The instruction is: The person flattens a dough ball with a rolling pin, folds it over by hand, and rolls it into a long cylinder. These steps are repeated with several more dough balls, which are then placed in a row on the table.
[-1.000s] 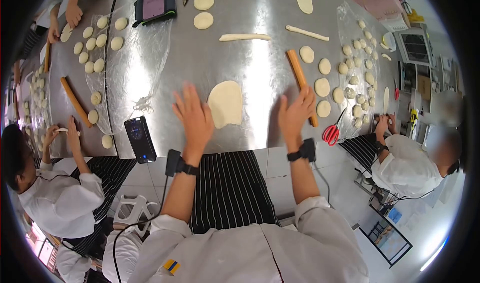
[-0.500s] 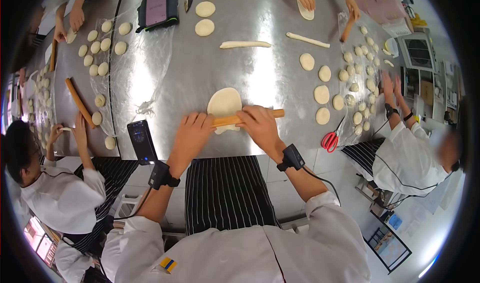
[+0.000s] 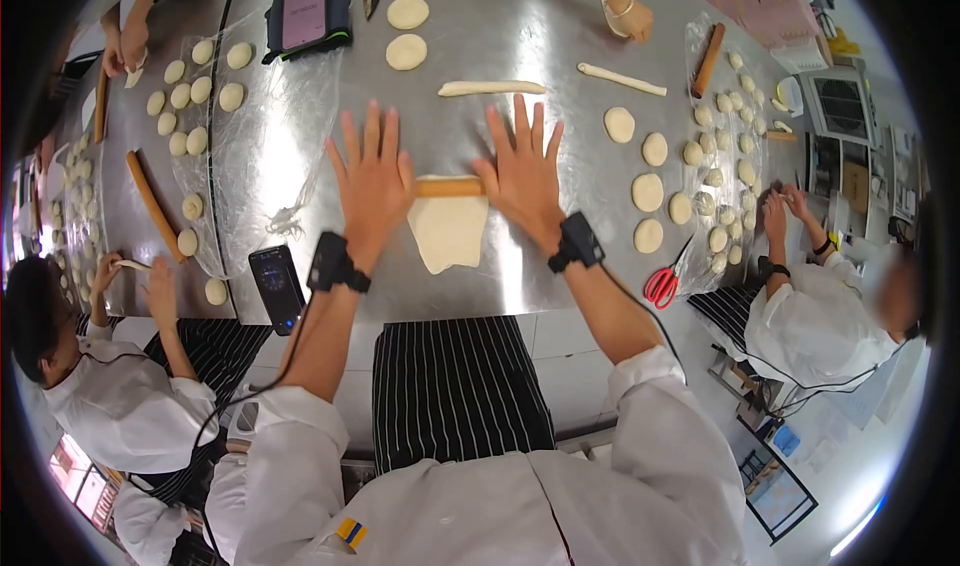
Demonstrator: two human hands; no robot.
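Observation:
A flattened sheet of dough (image 3: 447, 232) lies on the steel table in front of me, broad at the top and narrowing toward me. Across its far end rests a wooden rolling pin (image 3: 449, 188). My left hand (image 3: 374, 181) lies flat over the pin's left end, fingers spread and pointing away from me. Over the right end is my right hand (image 3: 525, 178), likewise open with fingers apart. Both palms hide the ends of the pin. Beyond them lies a rolled strip of dough (image 3: 490, 88).
Dough rounds (image 3: 406, 53) lie ahead, and more (image 3: 647, 192) sit at right beside red-handled scissors (image 3: 661, 286). A phone (image 3: 277, 284) stands near the table edge at left. Plastic film (image 3: 285, 156) with dough balls lies further left. Co-workers handle dough on both sides and opposite.
The rolling pin has moved away from me, from the dough's near end to its far end. My fingers, curled round the pin before, are now stretched out and spread.

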